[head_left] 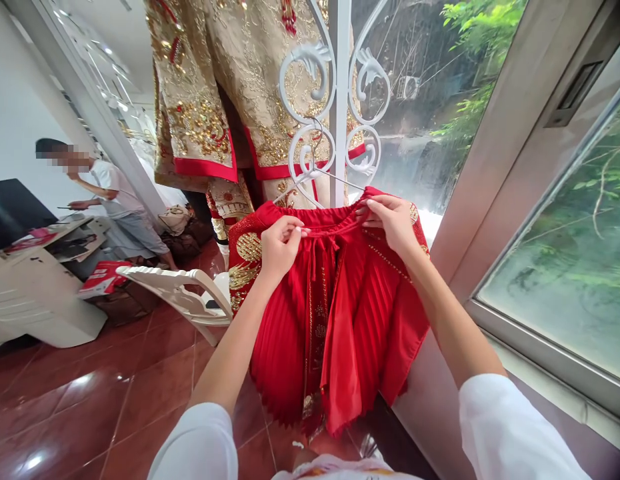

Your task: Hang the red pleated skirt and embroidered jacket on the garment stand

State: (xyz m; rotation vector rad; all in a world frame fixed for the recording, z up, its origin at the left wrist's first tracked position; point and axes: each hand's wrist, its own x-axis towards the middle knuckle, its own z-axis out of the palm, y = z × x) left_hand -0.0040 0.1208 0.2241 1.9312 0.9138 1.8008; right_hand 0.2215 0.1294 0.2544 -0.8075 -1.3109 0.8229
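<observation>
A red pleated skirt (pixel 340 320) with gold embroidery hangs from a thin wire hanger (pixel 330 177) hooked on a white scrolled metal stand (pixel 335 100). My left hand (pixel 279 245) is closed, pinching the skirt's waistband on the left. On the right side of the same waistband, my right hand (pixel 390 220) pinches the fabric with curled fingers. Both arms reach up in white sleeves. A gold and red embroidered jacket (pixel 215 93) hangs just behind and above the skirt.
A white plastic chair (pixel 185 293) stands left of the skirt on the red tiled floor (pixel 90 393). Another person (pixel 115 200) bends over a white desk (pixel 35 280) at the far left. A large window (pixel 565 267) fills the right side.
</observation>
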